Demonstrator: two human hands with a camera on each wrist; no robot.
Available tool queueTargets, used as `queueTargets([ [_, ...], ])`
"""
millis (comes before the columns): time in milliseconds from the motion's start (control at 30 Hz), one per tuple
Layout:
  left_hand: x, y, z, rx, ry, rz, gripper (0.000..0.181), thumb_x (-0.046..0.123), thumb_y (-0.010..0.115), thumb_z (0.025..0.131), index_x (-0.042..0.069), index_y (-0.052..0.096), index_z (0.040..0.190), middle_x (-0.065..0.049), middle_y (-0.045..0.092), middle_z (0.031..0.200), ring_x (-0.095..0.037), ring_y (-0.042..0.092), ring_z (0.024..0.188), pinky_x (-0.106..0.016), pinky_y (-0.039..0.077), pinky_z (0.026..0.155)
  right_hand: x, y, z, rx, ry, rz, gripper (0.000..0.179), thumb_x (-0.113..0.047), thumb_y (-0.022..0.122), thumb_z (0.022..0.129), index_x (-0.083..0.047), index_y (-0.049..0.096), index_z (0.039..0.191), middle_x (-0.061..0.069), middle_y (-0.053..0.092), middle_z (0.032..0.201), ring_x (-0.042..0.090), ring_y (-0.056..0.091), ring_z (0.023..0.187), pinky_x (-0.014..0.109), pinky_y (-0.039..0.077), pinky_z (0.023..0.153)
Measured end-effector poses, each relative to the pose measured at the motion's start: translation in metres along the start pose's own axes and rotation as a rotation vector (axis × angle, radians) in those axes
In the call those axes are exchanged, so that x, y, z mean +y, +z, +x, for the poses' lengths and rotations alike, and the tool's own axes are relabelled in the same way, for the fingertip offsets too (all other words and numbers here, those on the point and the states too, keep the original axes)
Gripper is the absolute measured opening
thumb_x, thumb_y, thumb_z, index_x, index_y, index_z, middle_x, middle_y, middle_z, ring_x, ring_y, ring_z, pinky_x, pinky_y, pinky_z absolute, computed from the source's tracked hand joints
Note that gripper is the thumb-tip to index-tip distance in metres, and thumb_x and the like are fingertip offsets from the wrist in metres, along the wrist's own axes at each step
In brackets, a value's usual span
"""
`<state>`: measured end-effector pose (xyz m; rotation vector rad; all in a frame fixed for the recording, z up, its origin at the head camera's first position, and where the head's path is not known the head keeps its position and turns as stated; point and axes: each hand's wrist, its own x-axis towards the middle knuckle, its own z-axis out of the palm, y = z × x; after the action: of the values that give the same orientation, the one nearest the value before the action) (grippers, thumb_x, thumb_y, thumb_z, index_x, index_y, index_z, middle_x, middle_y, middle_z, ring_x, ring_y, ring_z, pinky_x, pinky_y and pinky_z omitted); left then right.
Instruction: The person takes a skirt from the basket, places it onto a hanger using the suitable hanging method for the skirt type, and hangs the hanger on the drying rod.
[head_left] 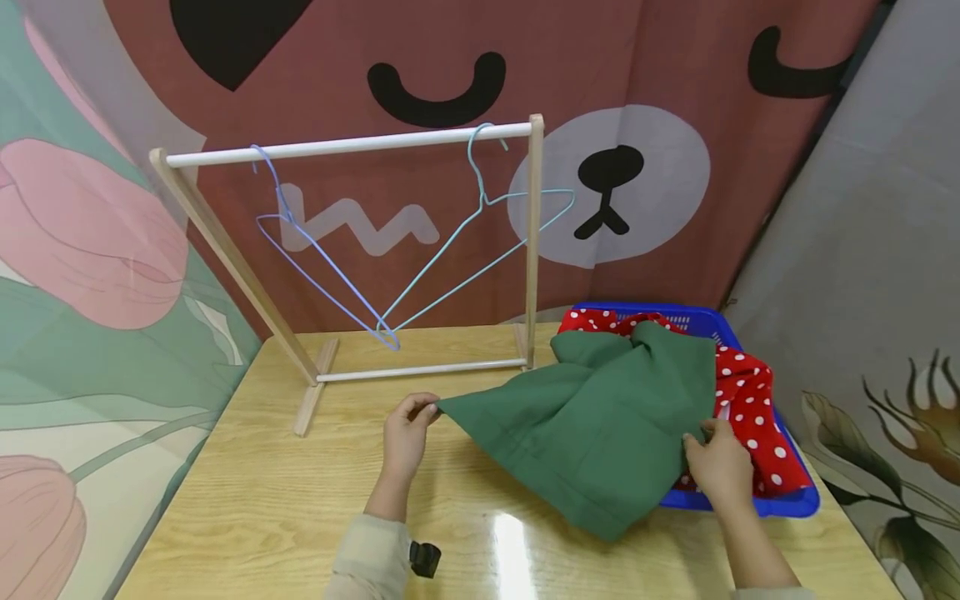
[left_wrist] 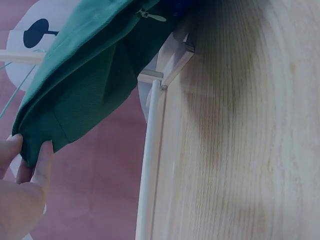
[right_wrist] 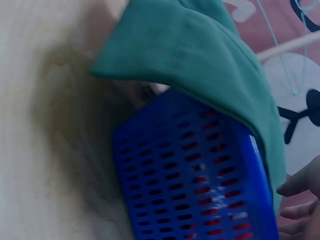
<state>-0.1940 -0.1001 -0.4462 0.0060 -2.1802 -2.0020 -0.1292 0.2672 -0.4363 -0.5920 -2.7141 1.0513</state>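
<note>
A green skirt (head_left: 592, 417) with a small zip pull (left_wrist: 152, 16) is spread out between the two hands, partly over the blue basket. My left hand (head_left: 406, 437) pinches one corner of it between thumb and fingers, above the table. At the skirt's right edge, beside the basket, my right hand (head_left: 720, 467) grips the cloth; some of its fingers are hidden behind the fabric. A red cloth with white dots (head_left: 750, 408) lies in the basket under the skirt.
The blue perforated basket (head_left: 795, 503) stands at the table's right. Behind the left hand is a small rack with a white rail (head_left: 360, 145), bearing a purple hanger (head_left: 330, 262) and a light blue hanger (head_left: 450, 242). Printed curtains (head_left: 450, 33) border the wooden table (head_left: 247, 500).
</note>
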Motion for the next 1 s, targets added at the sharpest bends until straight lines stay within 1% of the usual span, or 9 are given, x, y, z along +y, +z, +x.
queueTargets([
  [100,0.001,-0.001,0.001,-0.009,-0.036,-0.053,0.014,0.0,0.048,0.086,-0.009,0.056,0.094,-0.016,0.054,0.094,-0.021,0.055,0.087,-0.025,0.045,0.078,0.002,-0.003,0.006,-0.009,0.07,0.118,0.039,-0.011,0.047,0.085,0.015,0.038,0.112,0.034,0.045,0.104,0.042,0.048,0.087,0.042,0.044,0.067],
  [200,0.002,-0.001,0.002,0.015,-0.075,-0.06,0.017,0.006,0.051,0.085,-0.009,0.056,0.093,-0.014,0.054,0.092,-0.019,0.054,0.085,-0.026,0.045,0.077,0.004,-0.004,0.008,0.008,0.133,0.266,0.039,-0.008,0.049,0.084,0.016,0.038,0.113,0.034,0.047,0.103,0.025,0.056,0.071,0.028,0.047,0.056],
  [333,0.003,0.0,0.003,0.053,-0.101,0.032,0.014,0.005,0.059,0.08,-0.005,0.058,0.089,-0.01,0.056,0.087,-0.018,0.053,0.081,-0.026,0.046,0.073,0.004,-0.003,0.008,0.025,0.229,0.457,0.045,-0.008,0.05,0.085,0.014,0.033,0.12,0.03,0.048,0.102,0.001,0.052,0.054,0.017,0.045,0.048],
  [400,0.003,0.001,0.003,0.051,-0.098,0.084,0.012,0.001,0.06,0.078,-0.004,0.058,0.089,-0.01,0.058,0.088,-0.019,0.054,0.08,-0.027,0.046,0.072,0.004,-0.003,0.008,0.024,0.267,0.526,0.05,-0.01,0.05,0.085,0.013,0.028,0.125,0.024,0.05,0.1,-0.002,0.051,0.053,0.016,0.045,0.049],
  [533,0.004,-0.001,0.004,0.027,-0.079,0.183,0.014,0.0,0.061,0.076,-0.003,0.061,0.089,-0.011,0.06,0.088,-0.02,0.055,0.08,-0.029,0.046,0.07,0.002,-0.006,0.007,0.001,0.3,0.626,0.055,-0.013,0.051,0.086,0.012,0.027,0.127,-0.001,0.055,0.079,-0.001,0.054,0.055,0.015,0.045,0.052],
  [600,0.004,-0.002,0.004,0.007,-0.041,0.268,0.013,0.002,0.062,0.076,-0.003,0.063,0.088,-0.011,0.061,0.085,-0.02,0.056,0.078,-0.029,0.047,0.067,0.0,-0.008,0.005,-0.012,0.31,0.644,0.053,-0.015,0.051,0.086,0.012,0.03,0.126,-0.013,0.052,0.071,0.0,0.054,0.055,0.015,0.045,0.053],
  [700,0.005,-0.005,0.005,-0.022,0.028,0.387,0.008,0.003,0.063,0.076,-0.002,0.065,0.083,-0.009,0.062,0.08,-0.019,0.056,0.073,-0.028,0.047,0.062,-0.004,-0.01,0.002,-0.025,0.319,0.651,0.052,-0.019,0.052,0.085,0.012,0.035,0.124,-0.016,0.051,0.066,0.001,0.055,0.056,0.016,0.046,0.054],
  [867,0.009,-0.008,0.006,-0.045,0.138,0.488,0.004,-0.001,0.06,0.077,-0.001,0.064,0.076,-0.009,0.061,0.073,-0.016,0.055,0.064,-0.025,0.045,0.055,-0.012,-0.01,0.0,-0.006,0.292,0.606,0.049,-0.021,0.052,0.086,0.01,0.038,0.12,-0.005,0.051,0.075,0.002,0.055,0.055,0.017,0.047,0.054],
  [1000,0.013,-0.011,0.008,-0.03,0.185,0.516,0.005,-0.001,0.058,0.079,-0.001,0.063,0.075,-0.009,0.061,0.072,-0.016,0.055,0.063,-0.024,0.046,0.053,-0.019,-0.008,-0.003,0.031,0.209,0.521,0.043,-0.023,0.051,0.086,0.009,0.043,0.114,0.005,0.051,0.083,0.003,0.055,0.055,0.02,0.048,0.052],
])
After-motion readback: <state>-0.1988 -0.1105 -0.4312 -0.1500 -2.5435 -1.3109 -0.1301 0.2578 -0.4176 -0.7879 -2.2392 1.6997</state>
